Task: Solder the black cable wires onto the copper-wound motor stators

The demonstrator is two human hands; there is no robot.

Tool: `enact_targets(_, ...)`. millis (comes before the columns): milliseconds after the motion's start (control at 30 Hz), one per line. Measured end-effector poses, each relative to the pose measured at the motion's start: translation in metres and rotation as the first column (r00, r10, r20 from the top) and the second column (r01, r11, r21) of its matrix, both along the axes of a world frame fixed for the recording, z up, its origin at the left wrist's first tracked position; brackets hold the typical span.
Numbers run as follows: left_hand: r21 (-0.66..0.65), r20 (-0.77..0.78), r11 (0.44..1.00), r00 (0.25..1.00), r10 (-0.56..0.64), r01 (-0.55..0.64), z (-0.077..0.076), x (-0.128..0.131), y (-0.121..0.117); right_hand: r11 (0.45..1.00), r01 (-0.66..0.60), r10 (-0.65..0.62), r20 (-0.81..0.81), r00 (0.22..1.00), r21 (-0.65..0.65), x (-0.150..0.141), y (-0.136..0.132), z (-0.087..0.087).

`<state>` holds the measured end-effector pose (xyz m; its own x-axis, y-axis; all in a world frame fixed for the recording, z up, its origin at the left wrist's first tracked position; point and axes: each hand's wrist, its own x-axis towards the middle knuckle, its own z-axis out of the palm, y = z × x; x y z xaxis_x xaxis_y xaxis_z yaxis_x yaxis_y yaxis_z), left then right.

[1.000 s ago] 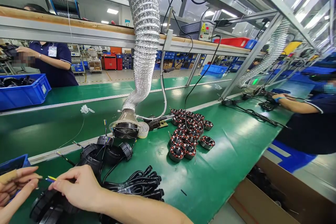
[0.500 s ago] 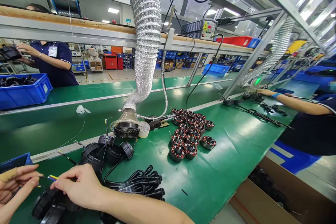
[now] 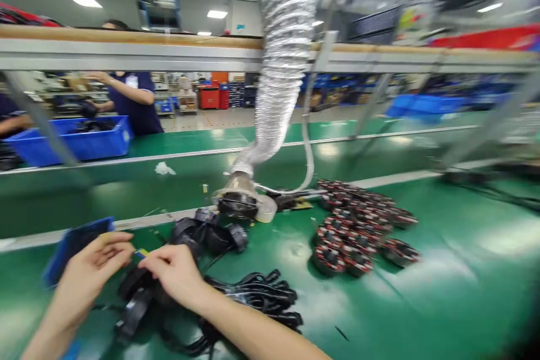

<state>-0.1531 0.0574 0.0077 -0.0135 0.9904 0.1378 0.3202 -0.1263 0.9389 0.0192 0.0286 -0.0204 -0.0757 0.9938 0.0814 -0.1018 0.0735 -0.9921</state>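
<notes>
Between thumb and forefinger, my right hand [image 3: 175, 273] pinches a few thin wires [image 3: 142, 253], yellow and blue at their ends. My left hand [image 3: 101, 261] faces it, thumb and fingertips brought together right by the wire ends; whatever it pinches is too small and blurred to name. Black round plastic housings [image 3: 137, 306] lie under both hands. Behind my right hand sit more black housings [image 3: 225, 236] with cables. A bundle of black cables [image 3: 257, 292] with connector ends rests beside my right forearm.
A small blue bin [image 3: 59, 261] stands behind my left hand. Copper-wound ring cores [image 3: 350, 230] cluster at the right. A silver duct [image 3: 284, 67] comes down to a fan [image 3: 238, 204] at the bench's back edge. Across the bench, a co-worker [image 3: 133, 95] stands by a blue crate [image 3: 93, 140].
The view has swung left, so the bench things appear further right. My left hand has come further into view and risen, with both hands still close together at the wire ends.
</notes>
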Motion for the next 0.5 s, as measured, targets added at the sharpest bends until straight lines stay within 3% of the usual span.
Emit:
enact_targets(33,-0.029,0.041,0.996,0.995,-0.087,0.088,0.004,0.004,-0.003,1.0,0.015,-0.015,0.0,1.0,0.007,0.001,0.0,0.001)
enact_targets(100,0.001,0.122,0.989,0.982,-0.146,0.147,0.007,0.009,-0.003,1.0,-0.001,0.002,-0.012,1.0,0.011,0.002,0.002,0.0)
enact_targets(200,0.05,0.185,0.983,0.965,-0.185,0.179,0.003,0.005,0.003,0.996,-0.09,0.091,-0.06,0.994,0.021,0.001,0.01,-0.007)
enact_targets(500,0.116,0.155,0.969,0.959,-0.236,0.22,0.0,0.0,0.0,0.995,-0.093,0.091,-0.085,0.992,-0.031,-0.001,0.007,-0.009)
